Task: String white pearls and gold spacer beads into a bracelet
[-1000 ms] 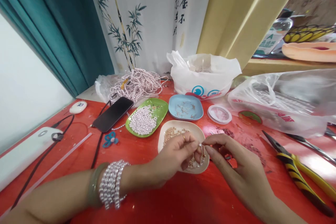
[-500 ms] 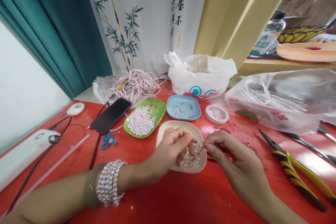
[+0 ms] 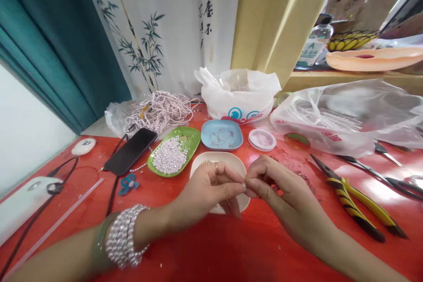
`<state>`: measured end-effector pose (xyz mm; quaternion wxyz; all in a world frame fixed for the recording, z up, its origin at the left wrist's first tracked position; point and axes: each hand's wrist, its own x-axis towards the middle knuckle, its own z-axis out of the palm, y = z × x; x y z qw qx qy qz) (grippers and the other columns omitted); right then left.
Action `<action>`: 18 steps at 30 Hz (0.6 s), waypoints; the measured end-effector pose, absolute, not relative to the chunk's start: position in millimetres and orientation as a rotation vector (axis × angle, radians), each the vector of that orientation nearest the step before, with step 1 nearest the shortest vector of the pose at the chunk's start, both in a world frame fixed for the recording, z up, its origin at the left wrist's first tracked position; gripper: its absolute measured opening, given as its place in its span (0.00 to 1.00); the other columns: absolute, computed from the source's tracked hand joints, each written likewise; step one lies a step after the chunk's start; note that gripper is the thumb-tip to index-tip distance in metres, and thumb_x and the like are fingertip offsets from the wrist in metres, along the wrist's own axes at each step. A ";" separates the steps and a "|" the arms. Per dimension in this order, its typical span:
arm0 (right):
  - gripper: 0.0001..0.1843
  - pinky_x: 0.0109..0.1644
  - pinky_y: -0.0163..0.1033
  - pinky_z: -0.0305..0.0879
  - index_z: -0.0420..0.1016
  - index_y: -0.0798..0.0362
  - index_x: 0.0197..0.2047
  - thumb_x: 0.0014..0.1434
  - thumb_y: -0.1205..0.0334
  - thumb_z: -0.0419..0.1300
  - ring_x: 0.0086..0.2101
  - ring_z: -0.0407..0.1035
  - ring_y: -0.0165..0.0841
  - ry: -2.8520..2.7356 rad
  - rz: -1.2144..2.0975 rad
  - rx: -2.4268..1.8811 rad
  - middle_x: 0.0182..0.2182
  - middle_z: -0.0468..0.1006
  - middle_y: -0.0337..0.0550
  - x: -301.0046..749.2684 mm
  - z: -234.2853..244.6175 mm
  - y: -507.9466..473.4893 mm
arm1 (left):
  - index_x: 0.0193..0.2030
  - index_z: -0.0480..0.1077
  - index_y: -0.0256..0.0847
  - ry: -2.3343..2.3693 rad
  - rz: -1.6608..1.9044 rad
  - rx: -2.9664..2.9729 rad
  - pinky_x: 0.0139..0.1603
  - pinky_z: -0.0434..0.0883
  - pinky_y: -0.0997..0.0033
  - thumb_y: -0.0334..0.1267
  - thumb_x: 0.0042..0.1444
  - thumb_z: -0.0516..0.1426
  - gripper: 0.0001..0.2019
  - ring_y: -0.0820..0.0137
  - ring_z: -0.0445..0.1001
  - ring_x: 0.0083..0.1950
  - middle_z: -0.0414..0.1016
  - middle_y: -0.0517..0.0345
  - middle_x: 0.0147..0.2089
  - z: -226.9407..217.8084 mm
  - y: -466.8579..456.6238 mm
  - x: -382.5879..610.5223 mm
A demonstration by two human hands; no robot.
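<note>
My left hand point(image 3: 206, 191) and my right hand point(image 3: 280, 196) meet fingertip to fingertip above the cream dish point(image 3: 201, 163) of small gold parts. Both hands are closed in a pinch on a tiny gold piece point(image 3: 245, 181) between them. It is too small to name. My left wrist wears a pearl bracelet point(image 3: 124, 235) and a green bangle. A green dish point(image 3: 191, 139) of loose pearls and a blue dish point(image 3: 221, 134) with small findings lie just behind the cream dish.
Yellow-handled pliers point(image 3: 355, 198) and scissors point(image 3: 380, 176) lie at the right. A black phone point(image 3: 130, 152), cables and a white device sit at the left. Pearl strands point(image 3: 158, 110), plastic bags point(image 3: 238, 92) and a thread spool point(image 3: 262, 139) line the back of the red table.
My hands have drawn closer together over the cream dish, and the pinched fingertips now touch. The camera has swung a little to the right.
</note>
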<state>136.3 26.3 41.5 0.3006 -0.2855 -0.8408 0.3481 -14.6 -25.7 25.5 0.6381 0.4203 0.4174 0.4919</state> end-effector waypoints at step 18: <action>0.07 0.29 0.33 0.62 0.64 0.51 0.30 0.58 0.63 0.49 0.28 0.65 0.29 -2.296 0.960 -0.794 0.26 0.69 0.38 159.7 67.3 32.3 | 0.27 0.75 0.37 0.836 1.138 0.900 0.22 0.69 0.85 0.31 0.45 0.61 0.01 0.80 0.72 0.21 0.76 0.61 0.20 36.0 -40.8 -13.4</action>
